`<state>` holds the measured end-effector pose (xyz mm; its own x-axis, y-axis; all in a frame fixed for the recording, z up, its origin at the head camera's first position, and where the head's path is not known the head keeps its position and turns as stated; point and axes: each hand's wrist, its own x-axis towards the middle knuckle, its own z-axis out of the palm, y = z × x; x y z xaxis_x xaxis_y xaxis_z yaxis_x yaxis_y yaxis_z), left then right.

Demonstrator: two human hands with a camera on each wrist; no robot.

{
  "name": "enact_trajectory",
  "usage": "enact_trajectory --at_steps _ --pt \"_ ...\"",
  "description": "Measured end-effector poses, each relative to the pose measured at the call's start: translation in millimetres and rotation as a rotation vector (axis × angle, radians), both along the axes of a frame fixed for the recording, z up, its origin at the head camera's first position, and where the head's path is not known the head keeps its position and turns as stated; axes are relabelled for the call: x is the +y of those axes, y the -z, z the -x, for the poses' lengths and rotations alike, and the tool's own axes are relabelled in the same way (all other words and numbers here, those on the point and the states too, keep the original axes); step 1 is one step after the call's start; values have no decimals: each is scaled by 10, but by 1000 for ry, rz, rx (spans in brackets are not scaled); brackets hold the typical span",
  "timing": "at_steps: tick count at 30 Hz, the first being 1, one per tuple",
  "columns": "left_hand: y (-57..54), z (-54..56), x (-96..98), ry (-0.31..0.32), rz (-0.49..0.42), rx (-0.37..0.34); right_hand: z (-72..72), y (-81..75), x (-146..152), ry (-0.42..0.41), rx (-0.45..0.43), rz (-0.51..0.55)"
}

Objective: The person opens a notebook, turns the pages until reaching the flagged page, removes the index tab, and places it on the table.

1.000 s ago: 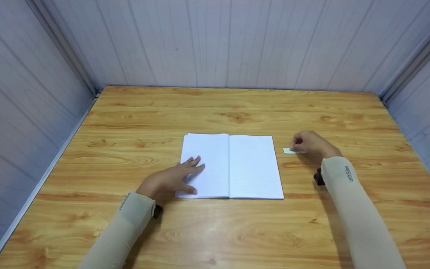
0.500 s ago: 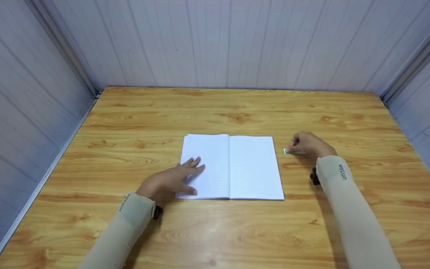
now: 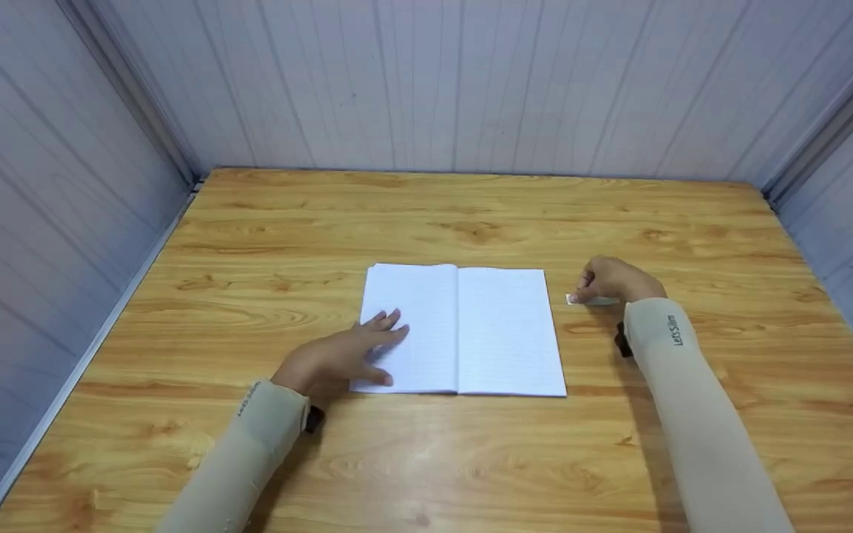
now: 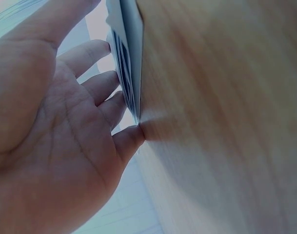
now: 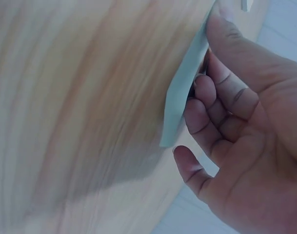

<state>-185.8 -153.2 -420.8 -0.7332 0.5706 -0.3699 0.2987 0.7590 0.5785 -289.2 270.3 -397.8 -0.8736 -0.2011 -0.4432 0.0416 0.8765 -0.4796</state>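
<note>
An open notebook [image 3: 509, 333] with white lined pages lies flat at the middle of the table. My left hand [image 3: 349, 352] rests on its left page with the fingers spread; in the left wrist view the fingertips [image 4: 104, 78] lie along the edge of the page stack [image 4: 128, 58]. To the right of the notebook, my right hand [image 3: 615, 281] pinches a narrow pale green paper strip [image 5: 180, 97] between thumb and fingers. The strip's free end reaches back under the palm, close over the table, and the other fingers are curled loosely beside it.
The wood-grain table [image 3: 441, 459] stretches out around the notebook. Pale panelled walls [image 3: 426, 89] stand along its back and both sides. Both forearms wear beige sleeves [image 3: 693, 414], with a small black wrist camera [image 3: 623, 340] under each cuff.
My right hand has shifted slightly left along the paper strip, and its thumb and fingers now pinch the strip near its left end. My left hand has stayed on the page.
</note>
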Motion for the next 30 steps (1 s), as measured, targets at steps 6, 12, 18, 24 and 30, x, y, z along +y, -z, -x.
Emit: enact_trajectory --at_steps 6,12,18,24,30 --pt "12 4 7 -30 11 -23 20 30 36 0 -8 36" --pt "12 18 -10 -29 13 -16 24 87 60 -39 43 46" --pt "0 38 -14 9 -11 7 -12 112 113 -86 98 61" --pt "-5 72 16 -23 -30 32 -36 112 180 -135 157 59" --pt "-19 149 22 -28 -63 161 -106 92 233 -150 193 83"
